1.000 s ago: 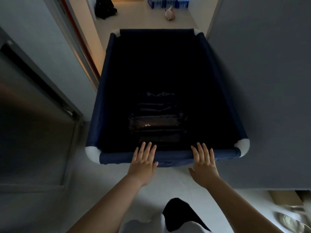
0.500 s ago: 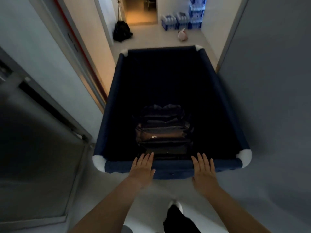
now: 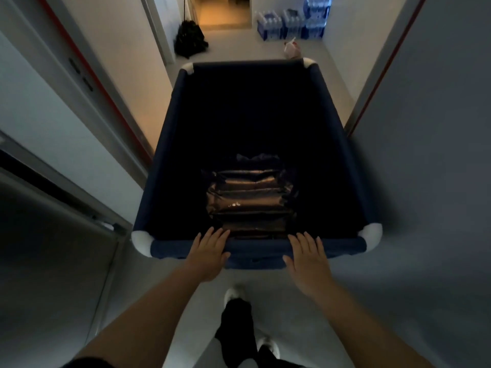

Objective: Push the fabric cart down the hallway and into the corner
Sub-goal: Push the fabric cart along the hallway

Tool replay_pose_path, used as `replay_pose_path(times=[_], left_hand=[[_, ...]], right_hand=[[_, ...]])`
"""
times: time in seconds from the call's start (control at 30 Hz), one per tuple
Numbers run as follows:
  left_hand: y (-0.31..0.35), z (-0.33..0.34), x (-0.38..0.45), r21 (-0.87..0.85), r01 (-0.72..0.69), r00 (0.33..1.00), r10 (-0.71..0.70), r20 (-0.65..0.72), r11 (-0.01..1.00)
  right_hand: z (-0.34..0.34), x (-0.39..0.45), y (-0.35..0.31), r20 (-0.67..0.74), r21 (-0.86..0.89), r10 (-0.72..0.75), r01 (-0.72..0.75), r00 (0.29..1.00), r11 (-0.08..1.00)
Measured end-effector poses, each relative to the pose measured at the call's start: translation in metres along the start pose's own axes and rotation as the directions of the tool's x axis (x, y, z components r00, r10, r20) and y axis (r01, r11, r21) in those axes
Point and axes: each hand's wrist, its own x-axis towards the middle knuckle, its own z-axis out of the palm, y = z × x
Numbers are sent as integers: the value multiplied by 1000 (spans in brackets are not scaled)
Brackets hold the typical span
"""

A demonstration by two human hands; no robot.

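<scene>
Filling the hallway ahead of the hands, the cart (image 3: 255, 134) is seen as a deep navy fabric bin with white corner caps. A shiny dark bundle (image 3: 251, 200) lies inside, just beyond the fingers. The left hand (image 3: 208, 254) and right hand (image 3: 308, 257) are laid flat, fingers spread, on the near rim, nothing being gripped. Further ahead, a black bag (image 3: 190, 39) is set by the left wall, water packs (image 3: 292, 22) by the right, and a pale bag (image 3: 292, 50) lies just past the cart's far edge.
</scene>
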Motion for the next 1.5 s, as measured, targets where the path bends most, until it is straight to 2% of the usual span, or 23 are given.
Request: replay_pose_path(times=[0.27, 0.67, 1.07, 1.5], left_hand=[[-25, -32, 79, -35, -17, 1000, 17, -5, 999], [-63, -81, 195, -6, -81, 992, 80, -99, 997], [-101, -137, 310, -9, -120, 990, 119, -70, 993], [-131, -201, 454, 8, -133, 985, 133, -108, 991]], right_hand=[[-16, 85, 5, 15, 7, 19, -19, 1000, 1000], [-34, 215, 2, -3, -60, 163, -163, 987, 985], [-47, 335, 7, 2, -41, 216, -215, 976, 976], [-78, 484, 30, 13, -21, 249, -249, 968, 968]])
